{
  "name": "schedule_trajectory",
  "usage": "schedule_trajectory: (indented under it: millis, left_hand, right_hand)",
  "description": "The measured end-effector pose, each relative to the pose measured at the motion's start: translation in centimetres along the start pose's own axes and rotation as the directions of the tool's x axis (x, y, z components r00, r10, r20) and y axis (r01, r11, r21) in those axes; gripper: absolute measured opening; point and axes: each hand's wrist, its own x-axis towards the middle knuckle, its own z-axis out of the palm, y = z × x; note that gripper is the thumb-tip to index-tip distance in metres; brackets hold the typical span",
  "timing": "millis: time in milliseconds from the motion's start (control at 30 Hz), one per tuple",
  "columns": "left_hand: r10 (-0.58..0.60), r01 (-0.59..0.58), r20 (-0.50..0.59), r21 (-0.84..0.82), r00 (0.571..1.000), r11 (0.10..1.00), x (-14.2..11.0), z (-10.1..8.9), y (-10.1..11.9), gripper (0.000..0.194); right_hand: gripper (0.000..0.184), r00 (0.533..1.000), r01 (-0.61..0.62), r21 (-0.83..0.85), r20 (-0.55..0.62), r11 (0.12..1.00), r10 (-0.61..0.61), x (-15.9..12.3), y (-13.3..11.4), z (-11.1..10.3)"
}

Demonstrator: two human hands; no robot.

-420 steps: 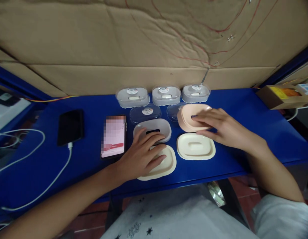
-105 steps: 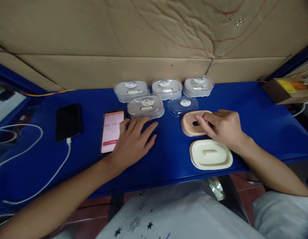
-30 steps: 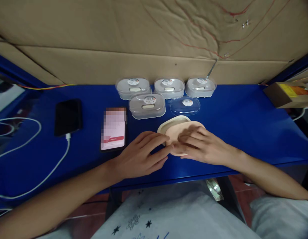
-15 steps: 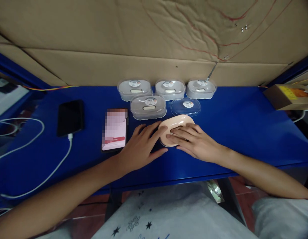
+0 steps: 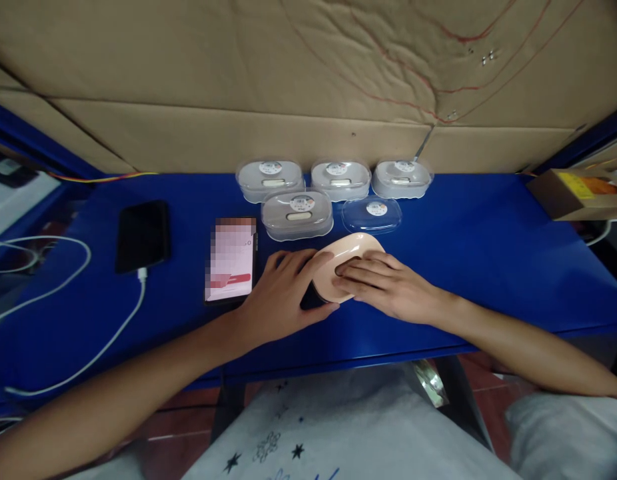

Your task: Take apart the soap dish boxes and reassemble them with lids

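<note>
A glossy peach oval piece with a slot in its middle is between my hands, tilted over the blue table. My left hand grips its left end, with fingers on the far side and the thumb at the near edge. Across its right half lie the fingers of my right hand, the tips at the slot; that thumb is hidden. Just behind is a clear oval lid with a round sticker. A grey oval box under a clear cover stands to its left.
Along the back stand three similar covered boxes: left, middle and right. A lit phone lies beside my left hand. Farther left is a dark phone on a white cable. A cardboard box sits at the right.
The peach piece has shifted slightly left and toward me, tilting more. My left thumb has come against its near edge, and my right hand has moved a little left with it.
</note>
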Motion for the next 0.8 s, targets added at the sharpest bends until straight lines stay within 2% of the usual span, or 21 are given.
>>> schedule_trajectory:
  millis: [167,400,500,600,700,800]
  left_hand:
    - [-0.061,0.061,0.007,-0.031,0.998,0.998,0.0,-0.1,0.0,0.083]
    - [-0.065,0.066,0.042,-0.017,0.997,0.998,-0.2,0.3,0.0,0.088]
    - [-0.052,0.057,0.072,-0.066,0.996,0.996,-0.1,0.0,0.0,0.084]
    - [-0.034,0.04,0.093,-0.065,0.995,0.997,0.0,-0.4,0.2,0.073]
    - [-0.019,0.021,0.101,-0.019,0.995,1.0,-0.1,-0.5,0.3,0.075]
    - [-0.042,0.039,0.111,0.025,0.993,0.999,-0.1,-0.6,0.5,0.077]
  right_hand:
    - [0.046,0.997,-0.079,0.051,0.032,0.996,0.077,0.1,0.2,-0.1]
    - [0.042,1.0,0.006,0.137,0.003,0.991,-0.007,0.2,0.8,-0.3]
    - [0.048,1.0,-0.022,0.232,0.013,0.973,0.02,-0.1,1.6,-0.7]
    - [0.051,0.978,-0.189,0.175,-0.053,0.966,0.201,-0.6,3.3,-0.9]
    - [0.059,0.9,-0.43,0.012,-0.081,0.903,0.429,-1.2,5.1,-0.6]
    - [0.063,0.853,-0.522,-0.082,-0.042,0.849,0.52,-1.6,5.9,-0.3]
